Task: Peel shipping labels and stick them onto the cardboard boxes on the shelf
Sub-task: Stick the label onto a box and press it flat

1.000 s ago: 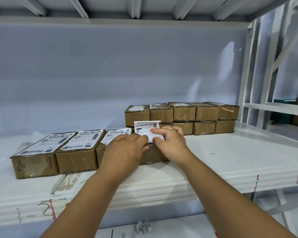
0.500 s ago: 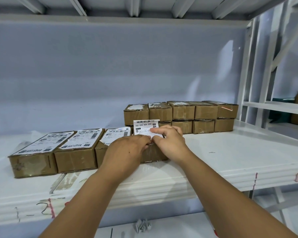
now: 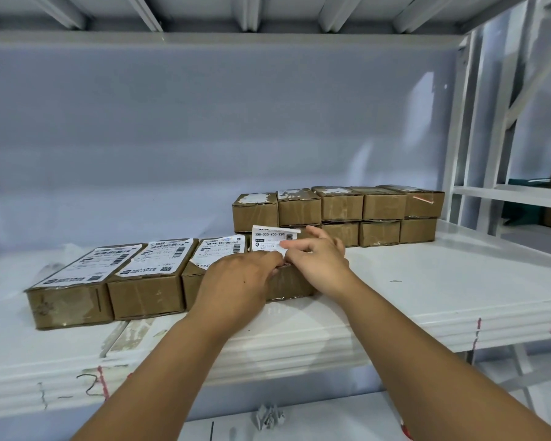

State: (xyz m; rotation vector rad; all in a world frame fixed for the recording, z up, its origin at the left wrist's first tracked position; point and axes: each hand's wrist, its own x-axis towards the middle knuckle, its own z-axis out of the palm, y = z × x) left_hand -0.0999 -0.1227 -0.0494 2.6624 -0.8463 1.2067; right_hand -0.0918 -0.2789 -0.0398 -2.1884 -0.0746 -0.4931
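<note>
Right hand [image 3: 318, 262] pinches the near edge of the white printed shipping label [image 3: 271, 241], other fingers loosely spread. Left hand [image 3: 236, 284] is curled, fingertips at the same edge, likely pinching too. The label stands tilted up over the fourth brown cardboard box [image 3: 295, 283], not pressed flat yet. Three labelled brown boxes [image 3: 147, 291] sit just left: done. The two-tier stack of unlabelled brown boxes [image 3: 341, 205] behind on the white shelf [image 3: 427, 281] remains.
</note>
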